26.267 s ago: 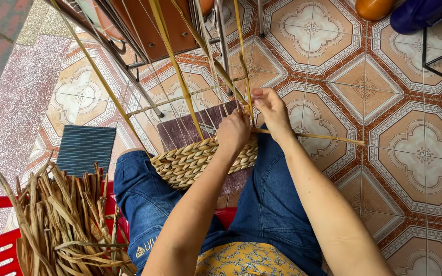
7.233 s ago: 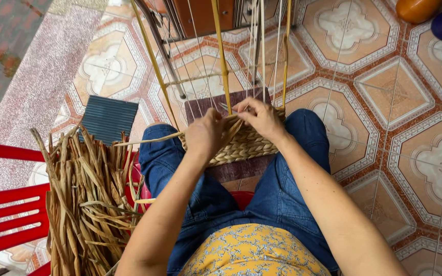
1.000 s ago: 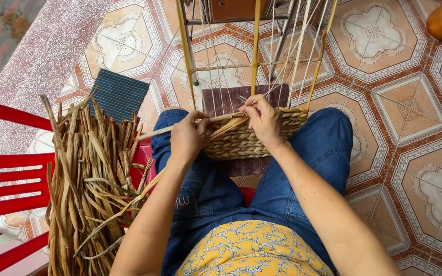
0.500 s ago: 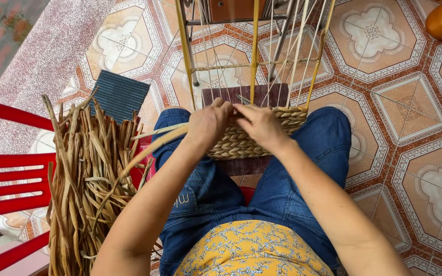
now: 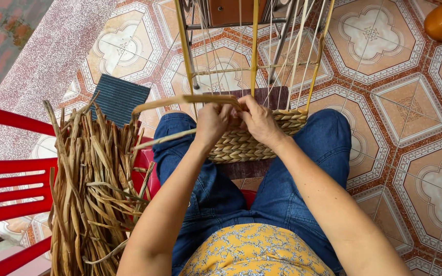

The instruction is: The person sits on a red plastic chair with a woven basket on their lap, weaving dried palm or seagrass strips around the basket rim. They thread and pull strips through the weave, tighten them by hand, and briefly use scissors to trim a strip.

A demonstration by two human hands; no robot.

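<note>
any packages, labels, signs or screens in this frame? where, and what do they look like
None in view: no package, label, sign or screen.
Nearest to one: a flat dark blue ribbed rectangle lying on the tiled floor, behind the bundle of dried reed strips; what it is cannot be told.

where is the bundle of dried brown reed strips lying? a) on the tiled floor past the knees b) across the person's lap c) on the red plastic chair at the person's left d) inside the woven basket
c: the bundle of dried brown reed strips rests on the red plastic chair, left of the person's left hand, which is at the woven basket.
</note>
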